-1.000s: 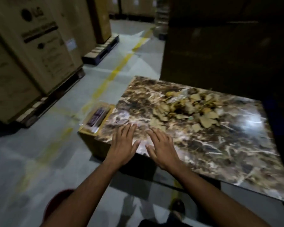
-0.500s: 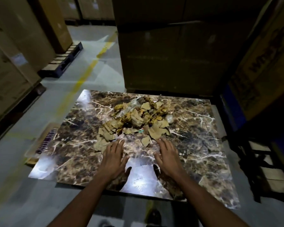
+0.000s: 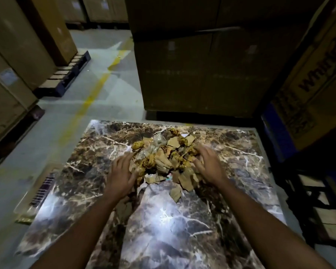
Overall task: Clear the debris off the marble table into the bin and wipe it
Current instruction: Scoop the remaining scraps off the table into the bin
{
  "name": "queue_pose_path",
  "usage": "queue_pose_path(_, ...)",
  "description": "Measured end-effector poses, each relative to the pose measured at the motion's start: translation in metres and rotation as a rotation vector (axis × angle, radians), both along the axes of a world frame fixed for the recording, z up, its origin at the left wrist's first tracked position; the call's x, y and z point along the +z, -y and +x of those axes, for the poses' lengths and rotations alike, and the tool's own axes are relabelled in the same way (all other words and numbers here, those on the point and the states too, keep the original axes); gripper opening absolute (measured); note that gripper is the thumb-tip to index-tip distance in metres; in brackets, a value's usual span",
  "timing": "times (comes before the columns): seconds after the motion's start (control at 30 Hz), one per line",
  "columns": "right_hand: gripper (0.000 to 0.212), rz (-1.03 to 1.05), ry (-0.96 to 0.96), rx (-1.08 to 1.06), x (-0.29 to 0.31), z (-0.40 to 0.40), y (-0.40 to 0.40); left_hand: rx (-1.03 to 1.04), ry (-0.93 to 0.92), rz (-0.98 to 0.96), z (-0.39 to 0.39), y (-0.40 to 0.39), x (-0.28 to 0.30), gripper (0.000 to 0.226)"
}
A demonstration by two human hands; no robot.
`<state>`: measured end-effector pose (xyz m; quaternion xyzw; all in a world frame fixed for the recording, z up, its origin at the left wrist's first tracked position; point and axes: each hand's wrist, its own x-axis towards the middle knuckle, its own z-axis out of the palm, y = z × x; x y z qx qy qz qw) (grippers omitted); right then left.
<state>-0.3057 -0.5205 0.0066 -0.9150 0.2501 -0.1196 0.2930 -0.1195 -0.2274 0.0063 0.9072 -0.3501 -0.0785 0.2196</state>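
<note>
Both hands have closed in, left hand (image 3: 122, 171) and right hand (image 3: 209, 165) cupping, fingers spread, the heaped brown cardboard debris (image 3: 163, 158) on the brown-veined marble table (image 3: 175, 220); binning and wiping remain.

Fingertips of the left hand (image 3: 122, 171) and the right hand (image 3: 209, 165) disappear into a heap of debris (image 3: 163, 158), so how far they curl beneath the scraps cannot be told. Both forearms run off the bottom edge. The marble table (image 3: 182, 226) is cut off at its near edge, and glare between the arms washes out its pattern. Crumpled clear film at the heap's far side is too blurred to identify. Left of the left hand, a flat box (image 3: 40, 191) lies partly under the tabletop, its contents unreadable. Beyond the right hand, lettering on a carton (image 3: 318, 78) is cropped by the frame's edge.
</note>
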Motion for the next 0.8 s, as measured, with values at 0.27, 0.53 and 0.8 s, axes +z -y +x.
queue_pose_path(0.27,0.072,-0.031,-0.215,0.076,-0.007,0.136,0.09,-0.232,-0.161,-0.049,0.132,0.09,-0.021,0.065)
queue_pose_path(0.53,0.077,-0.101,-0.534,0.364,-0.047,0.191,0.088,-0.303,-0.25,0.04,0.131,0.116,-0.074,0.068)
queue_pose_path(0.8,0.061,0.103,-0.301,0.188,-0.057,0.127,0.027,-0.225,-0.234,-0.078,0.068,0.106,-0.085,0.059)
